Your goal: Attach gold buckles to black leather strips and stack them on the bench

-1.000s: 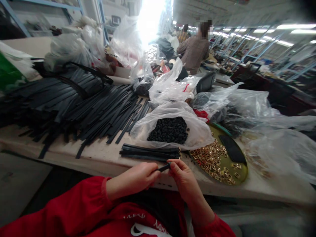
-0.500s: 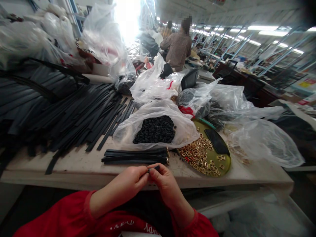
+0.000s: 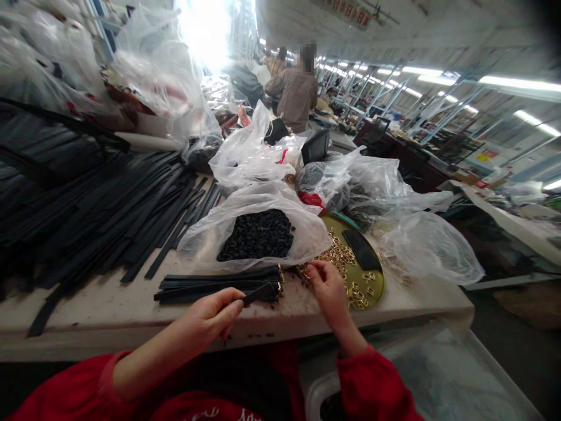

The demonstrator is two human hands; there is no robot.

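My left hand (image 3: 221, 313) is closed around a black strap (image 3: 259, 293), whose flat end sticks out to the right past my thumb. Just behind it lies a stack of black straps (image 3: 210, 282) with gold metal buckles (image 3: 280, 283) at their right ends. My right hand (image 3: 326, 287) reaches over the left side of a round gold tray (image 3: 376, 275), thumb and forefinger pinched together. Whatever sits between those fingertips is too small to make out. Loose gold buckles (image 3: 344, 255) are heaped in the tray beside it, and a dark phone (image 3: 361, 250) lies there too.
Behind the stack sits an open plastic bag (image 3: 197, 242) of small black pieces (image 3: 258, 233). Long black strips (image 3: 109, 216) cover the table's left side. More clear plastic bags (image 3: 432, 245) stand right and behind. A person (image 3: 295, 96) faces away farther back.
My hands were together on a small dark piece in front of me. They have since parted: the right went to the tray, while the left holds the strap. The view has turned right.
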